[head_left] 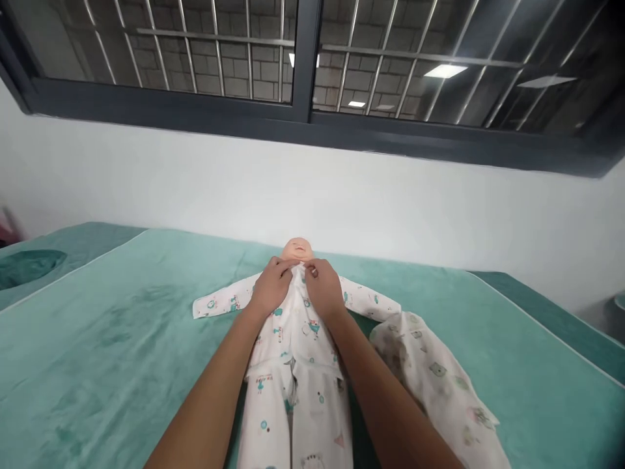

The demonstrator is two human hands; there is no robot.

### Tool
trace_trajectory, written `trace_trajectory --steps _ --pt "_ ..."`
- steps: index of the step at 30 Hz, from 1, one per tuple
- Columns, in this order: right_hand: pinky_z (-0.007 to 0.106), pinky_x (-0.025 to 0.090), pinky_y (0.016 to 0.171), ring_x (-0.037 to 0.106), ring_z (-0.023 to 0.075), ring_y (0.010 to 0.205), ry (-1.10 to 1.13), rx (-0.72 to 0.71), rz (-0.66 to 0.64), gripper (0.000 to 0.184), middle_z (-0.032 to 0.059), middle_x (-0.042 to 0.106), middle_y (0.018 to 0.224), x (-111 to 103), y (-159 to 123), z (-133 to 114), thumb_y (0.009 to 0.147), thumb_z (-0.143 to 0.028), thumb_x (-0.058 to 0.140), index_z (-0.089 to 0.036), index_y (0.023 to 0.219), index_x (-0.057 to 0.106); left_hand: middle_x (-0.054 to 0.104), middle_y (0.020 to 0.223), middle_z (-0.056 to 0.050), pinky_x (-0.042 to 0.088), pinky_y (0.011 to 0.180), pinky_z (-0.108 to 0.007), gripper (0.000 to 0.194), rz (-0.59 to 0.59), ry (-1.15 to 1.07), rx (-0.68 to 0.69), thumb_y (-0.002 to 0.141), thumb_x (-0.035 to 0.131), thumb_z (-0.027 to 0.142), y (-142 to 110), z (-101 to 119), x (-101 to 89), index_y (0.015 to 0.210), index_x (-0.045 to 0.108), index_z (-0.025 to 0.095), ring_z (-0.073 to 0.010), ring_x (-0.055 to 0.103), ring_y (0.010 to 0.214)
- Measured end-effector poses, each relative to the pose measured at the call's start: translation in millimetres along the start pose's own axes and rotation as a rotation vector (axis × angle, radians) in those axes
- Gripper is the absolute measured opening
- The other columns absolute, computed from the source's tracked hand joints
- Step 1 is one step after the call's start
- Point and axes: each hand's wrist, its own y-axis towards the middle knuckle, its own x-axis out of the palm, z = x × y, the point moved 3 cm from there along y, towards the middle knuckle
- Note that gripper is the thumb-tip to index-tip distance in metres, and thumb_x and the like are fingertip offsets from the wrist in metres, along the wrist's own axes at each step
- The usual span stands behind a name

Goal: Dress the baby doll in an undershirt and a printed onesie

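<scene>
A baby doll point(297, 248) lies on its back with its head toward the wall. It wears a white printed baby shirt point(312, 329), sleeves spread out to both sides, and matching printed pants point(266, 417). At the doll's neck, my left hand point(276, 281) has its fingers closed on the shirt's collar edge. Opposite it, my right hand point(322, 283) pinches the other side of the collar with thumb and finger. The fabric between my fingertips is partly hidden.
A green plush cover point(137, 365) spreads under the doll. To the right lies a crumpled white printed cloth point(439, 371), touching the sleeve end. Behind is a white wall point(312, 189) below a dark-framed, barred window point(307, 65). A dark green rounded shape point(32, 267) shows at far left.
</scene>
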Motion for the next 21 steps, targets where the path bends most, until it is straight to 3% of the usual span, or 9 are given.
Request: trace_trajectory --steps 2,5,21 --pt "0.036 0.045 0.08 0.056 0.0192 0.081 0.018 0.05 0.009 0.018 0.0037 0.062 0.09 10.3 5.5 14.6 0.082 -0.024 0.047 -0.022 0.086 0.064 0.057 0.109 -0.005 0.041 0.098 -0.032 0.041 -0.013 0.001 -0.018 0.09 0.038 0.022 0.6 -1.9 -0.7 0.117 0.068 0.027 -0.019 0.058 0.106" --pt "0.034 0.044 0.078 0.055 0.0179 0.076 0.063 0.066 -0.005 0.016 0.0022 0.061 0.088 9.1 5.0 26.7 0.08 -0.028 0.052 -0.023 0.086 0.066 0.058 0.11 -0.004 0.043 0.095 -0.031 0.039 -0.021 0.015 -0.034 0.091 0.039 0.024 1.7 -1.2 -0.6 0.116 0.068 0.027 -0.0191 0.06 0.103" --pt "0.035 0.043 0.092 0.057 0.0196 0.091 0.067 0.046 -0.069 0.028 0.0047 0.06 0.097 9.5 5.1 28.6 0.085 -0.029 0.049 -0.023 0.101 0.072 0.056 0.113 -0.006 0.04 0.102 -0.031 0.036 0.0 -0.033 -0.046 0.093 0.04 0.026 -2.2 -0.8 0.6 0.117 0.067 0.023 -0.0187 0.057 0.111"
